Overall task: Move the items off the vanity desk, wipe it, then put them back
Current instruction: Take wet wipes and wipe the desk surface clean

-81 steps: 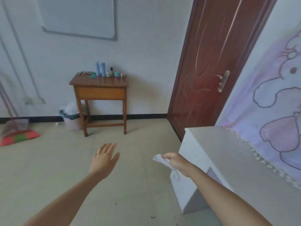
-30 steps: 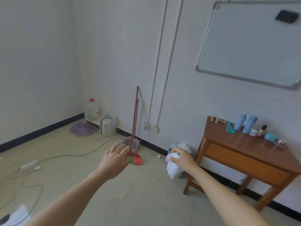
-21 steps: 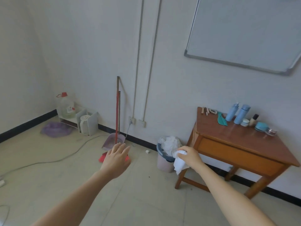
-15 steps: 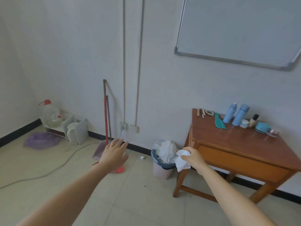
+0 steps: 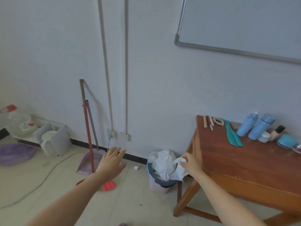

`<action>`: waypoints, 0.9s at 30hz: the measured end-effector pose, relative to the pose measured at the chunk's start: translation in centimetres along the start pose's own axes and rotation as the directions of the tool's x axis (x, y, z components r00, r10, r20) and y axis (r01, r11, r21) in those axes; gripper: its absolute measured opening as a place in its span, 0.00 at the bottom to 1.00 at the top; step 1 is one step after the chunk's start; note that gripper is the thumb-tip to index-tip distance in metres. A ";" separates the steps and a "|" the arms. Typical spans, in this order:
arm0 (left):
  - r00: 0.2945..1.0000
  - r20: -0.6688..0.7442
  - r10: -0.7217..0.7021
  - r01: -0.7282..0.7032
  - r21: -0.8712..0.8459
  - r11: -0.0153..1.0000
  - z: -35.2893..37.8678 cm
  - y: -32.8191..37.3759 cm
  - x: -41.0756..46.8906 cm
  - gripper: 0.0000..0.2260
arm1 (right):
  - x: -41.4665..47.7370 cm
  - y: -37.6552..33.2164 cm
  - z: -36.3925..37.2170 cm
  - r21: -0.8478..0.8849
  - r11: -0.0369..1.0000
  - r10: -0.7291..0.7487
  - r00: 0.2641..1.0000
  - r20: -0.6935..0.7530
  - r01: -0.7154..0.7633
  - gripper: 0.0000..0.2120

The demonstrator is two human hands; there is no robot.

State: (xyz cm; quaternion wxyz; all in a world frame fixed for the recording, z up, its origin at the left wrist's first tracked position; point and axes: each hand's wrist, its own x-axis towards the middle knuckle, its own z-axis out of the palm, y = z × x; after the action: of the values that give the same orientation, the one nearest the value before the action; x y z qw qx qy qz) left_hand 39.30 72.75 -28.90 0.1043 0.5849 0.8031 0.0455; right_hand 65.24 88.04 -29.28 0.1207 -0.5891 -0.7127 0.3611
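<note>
Nearer the bin (image 5: 157, 187) now, right hand (image 5: 191, 164) pinches crumpled tissue (image 5: 180, 171); left hand (image 5: 111, 162) spread, empty.

Head camera looks forward and down, near the vanity desk (image 5: 236, 163).

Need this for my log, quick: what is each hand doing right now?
Left hand: open, holding nothing.
Right hand: closed on a white tissue.

red broom (image 5: 88, 136), purple dustpan (image 5: 87, 163), full trash bin (image 5: 156, 188), whiteboard (image 5: 244, 22), purple basin (image 5: 14, 154), water jug (image 5: 18, 123)
</note>
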 end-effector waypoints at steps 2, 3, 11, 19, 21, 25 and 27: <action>1.000 -0.002 0.003 -0.003 -0.021 1.000 -0.3 -1.7 4.1 0.24 | 3.2 -0.8 1.2 -0.004 1.000 0.025 1.000 0.008 -0.025 0.10; 1.000 -0.005 0.007 -0.008 -0.027 1.000 -0.5 -2.4 6.1 0.24 | 4.6 -1.2 1.6 0.014 0.998 0.056 0.998 0.020 -0.056 0.12; 0.991 0.066 0.116 -0.112 -0.050 0.992 -1.9 -4.5 17.8 0.23 | 12.5 -4.4 3.0 0.062 0.981 0.185 0.983 0.009 -0.185 0.16; 0.977 0.177 0.117 -0.111 -0.046 0.993 1.0 -3.6 25.0 0.23 | 22.2 -2.3 3.7 0.038 0.958 0.282 0.959 0.016 -0.283 0.19; 0.976 0.198 0.095 -0.090 -0.033 0.995 1.5 -3.6 27.1 0.23 | 25.4 -1.5 3.9 -0.011 0.955 0.297 0.952 0.075 -0.297 0.22; 0.968 0.245 0.052 -0.054 0.003 0.999 2.1 -3.0 31.4 0.23 | 30.5 0.4 4.4 -0.138 0.939 0.337 0.927 0.167 -0.316 0.23; 0.967 0.249 0.044 -0.045 0.001 0.999 2.2 -2.3 33.6 0.23 | 32.2 1.0 4.3 -0.125 0.938 0.343 0.922 0.181 -0.325 0.20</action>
State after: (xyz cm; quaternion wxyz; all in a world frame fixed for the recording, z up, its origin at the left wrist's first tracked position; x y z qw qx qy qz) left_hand 27.82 103.80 -35.33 0.2013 0.6043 0.7704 -0.0288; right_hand 54.54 116.30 -41.20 -0.0422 -0.6677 -0.6260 0.4006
